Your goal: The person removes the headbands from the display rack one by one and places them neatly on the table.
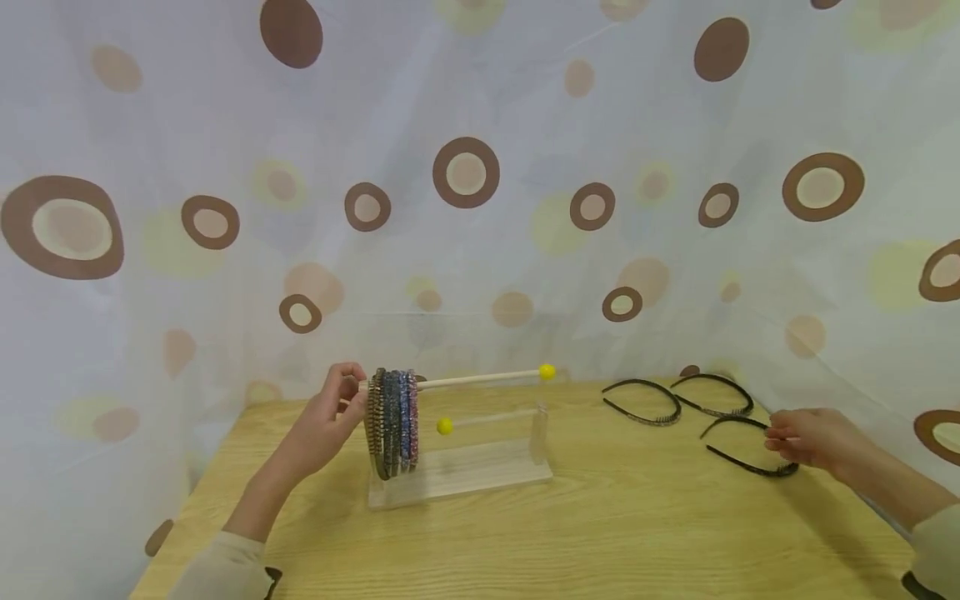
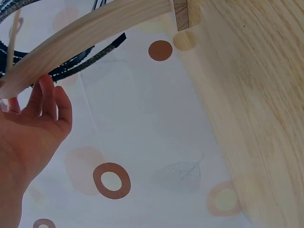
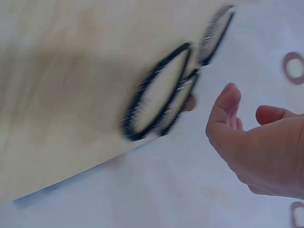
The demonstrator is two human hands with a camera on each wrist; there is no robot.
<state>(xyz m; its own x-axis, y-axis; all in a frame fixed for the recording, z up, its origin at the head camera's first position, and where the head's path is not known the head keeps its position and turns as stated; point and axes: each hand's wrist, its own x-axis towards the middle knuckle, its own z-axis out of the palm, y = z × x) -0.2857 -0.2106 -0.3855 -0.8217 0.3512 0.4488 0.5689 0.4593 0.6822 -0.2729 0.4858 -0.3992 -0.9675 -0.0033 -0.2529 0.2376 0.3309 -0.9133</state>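
A wooden headband stand (image 1: 480,477) has rods tipped with yellow balls. Several glittery headbands (image 1: 392,425) hang side by side at the left end of its upper rod. There my left hand (image 1: 324,421) grips the stand, fingertips against its curved wooden piece (image 2: 95,35) in the left wrist view; the thumb is mostly hidden. On the right of the table, my right hand (image 1: 821,442) hovers beside the nearest black headband (image 1: 783,471). In the right wrist view, its thumb and fingers (image 3: 223,114) stand apart, holding nothing.
Two more black headbands (image 1: 663,419) lie behind the nearest one. A wood-grain table (image 1: 600,533) carries everything, and a white curtain (image 1: 510,100) with brown circles hangs behind it and at both sides. The lower rod's yellow ball (image 1: 445,426) points toward me.
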